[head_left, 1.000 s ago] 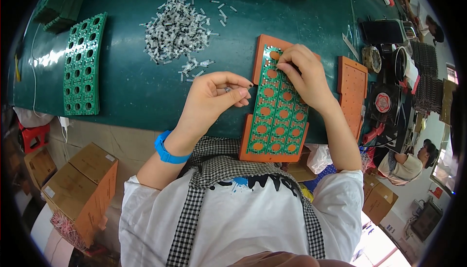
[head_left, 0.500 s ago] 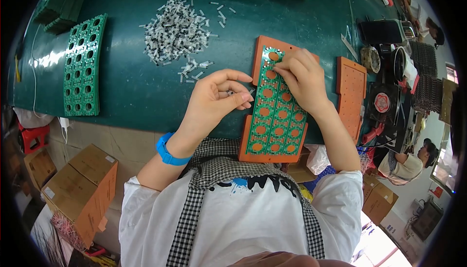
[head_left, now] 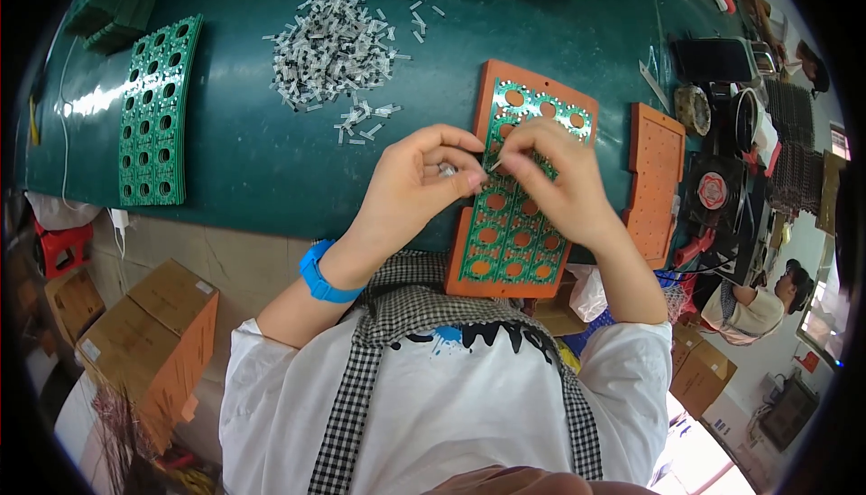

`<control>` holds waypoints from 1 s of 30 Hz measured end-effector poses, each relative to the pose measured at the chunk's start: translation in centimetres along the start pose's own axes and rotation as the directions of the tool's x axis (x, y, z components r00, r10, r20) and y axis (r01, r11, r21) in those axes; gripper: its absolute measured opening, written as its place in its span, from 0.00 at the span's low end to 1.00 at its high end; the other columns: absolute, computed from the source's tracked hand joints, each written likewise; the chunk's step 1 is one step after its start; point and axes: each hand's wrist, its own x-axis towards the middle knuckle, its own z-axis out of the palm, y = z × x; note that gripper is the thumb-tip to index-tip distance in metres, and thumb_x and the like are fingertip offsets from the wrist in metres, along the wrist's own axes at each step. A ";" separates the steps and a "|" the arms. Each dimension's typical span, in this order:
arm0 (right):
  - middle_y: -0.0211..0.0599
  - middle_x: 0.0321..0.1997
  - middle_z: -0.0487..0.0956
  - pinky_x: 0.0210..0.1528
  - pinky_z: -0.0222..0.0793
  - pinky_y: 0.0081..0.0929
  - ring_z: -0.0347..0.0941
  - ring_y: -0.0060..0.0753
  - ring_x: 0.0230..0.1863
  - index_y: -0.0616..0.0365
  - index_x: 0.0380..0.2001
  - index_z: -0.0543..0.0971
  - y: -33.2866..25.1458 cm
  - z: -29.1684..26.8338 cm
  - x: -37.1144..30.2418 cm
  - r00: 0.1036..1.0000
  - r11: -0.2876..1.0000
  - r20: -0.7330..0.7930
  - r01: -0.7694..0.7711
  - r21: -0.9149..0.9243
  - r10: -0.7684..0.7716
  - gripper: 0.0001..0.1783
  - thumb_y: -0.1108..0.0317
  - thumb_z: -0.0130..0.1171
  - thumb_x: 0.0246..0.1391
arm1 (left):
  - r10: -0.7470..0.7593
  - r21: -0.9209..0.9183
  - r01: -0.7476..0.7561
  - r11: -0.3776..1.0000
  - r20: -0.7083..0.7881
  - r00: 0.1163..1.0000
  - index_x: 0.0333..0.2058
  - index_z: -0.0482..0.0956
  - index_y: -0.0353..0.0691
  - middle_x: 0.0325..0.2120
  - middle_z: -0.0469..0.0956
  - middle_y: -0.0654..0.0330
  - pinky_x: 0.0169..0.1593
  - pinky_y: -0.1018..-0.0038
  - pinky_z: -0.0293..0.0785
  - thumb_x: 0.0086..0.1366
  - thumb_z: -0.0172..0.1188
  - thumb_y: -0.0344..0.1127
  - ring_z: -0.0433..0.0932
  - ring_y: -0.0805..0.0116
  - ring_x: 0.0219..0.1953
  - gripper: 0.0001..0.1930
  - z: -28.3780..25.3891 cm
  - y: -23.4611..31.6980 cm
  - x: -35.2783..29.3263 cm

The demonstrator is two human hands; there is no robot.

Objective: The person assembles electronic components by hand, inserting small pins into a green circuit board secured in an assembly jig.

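Under my hands, a green circuit board panel point(head_left: 502, 221) with rows of round cutouts lies on an orange fixture plate point(head_left: 507, 72). My right hand point(head_left: 557, 184) is over the panel's upper middle, thumb and forefinger pinched on a small pale sliver-like part point(head_left: 495, 166). Beside the panel's left edge, my left hand point(head_left: 419, 179) is closed with its fingers curled around small clear parts point(head_left: 446, 169). Its thumb and fingertips come close to the right hand's pinch. Further left on the green table is a pile of small clear-white parts point(head_left: 334, 51) with dark ends.
A stack of green circuit board panels point(head_left: 155, 125) stands at the left. Another orange plate point(head_left: 654, 193) lies at the right, near a round tin point(head_left: 690, 111) and a dark fan-like device point(head_left: 711, 190). Cardboard boxes point(head_left: 135, 319) sit on the floor. A person point(head_left: 762, 306) sits further right.
My right hand has moved down the panel, toward me and slightly left, meeting my left fingertips. My left hand has shifted slightly right. The upper cutouts are now uncovered.
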 end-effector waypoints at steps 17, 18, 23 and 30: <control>0.40 0.34 0.73 0.45 0.64 0.38 0.70 0.45 0.40 0.61 0.31 0.72 1.8 -0.9 0.1 0.995 0.959 0.088 0.078 -0.273 -0.056 0.04 0.76 0.57 0.51 | 0.003 0.042 0.000 0.999 -0.085 0.996 0.44 0.75 0.29 0.37 0.80 0.51 0.42 0.77 0.76 0.65 0.55 0.24 0.81 0.67 0.37 0.10 -0.9 0.8 0.1; 0.40 0.34 0.73 0.44 0.65 0.38 0.70 0.45 0.40 0.61 0.31 0.72 1.9 -0.7 0.1 0.996 0.954 0.069 0.076 -0.289 -0.058 0.05 0.76 0.57 0.51 | 0.006 0.043 -0.003 0.999 -0.080 0.997 0.44 0.75 0.29 0.37 0.80 0.51 0.43 0.77 0.76 0.64 0.56 0.25 0.81 0.67 0.37 0.10 -1.0 0.7 0.1; 0.39 0.33 0.73 0.42 0.66 0.38 0.70 0.44 0.39 0.60 0.31 0.73 2.2 0.2 -0.4 0.994 0.938 -0.015 0.095 -0.333 -0.106 0.06 0.77 0.59 0.49 | 0.148 0.003 -0.149 0.989 -0.119 0.982 0.43 0.77 0.29 0.35 0.81 0.52 0.42 0.78 0.77 0.63 0.57 0.25 0.82 0.67 0.38 0.10 -0.6 0.1 0.2; 0.35 0.33 0.73 0.40 0.67 0.37 0.71 0.40 0.37 0.58 0.29 0.73 1.9 0.3 -1.2 0.963 0.813 0.033 0.245 -0.528 -0.268 0.09 0.75 0.63 0.44 | -0.044 0.001 0.044 0.999 -0.041 0.998 0.46 0.76 0.29 0.38 0.81 0.50 0.42 0.78 0.77 0.65 0.56 0.27 0.81 0.67 0.40 0.12 -0.9 0.8 0.0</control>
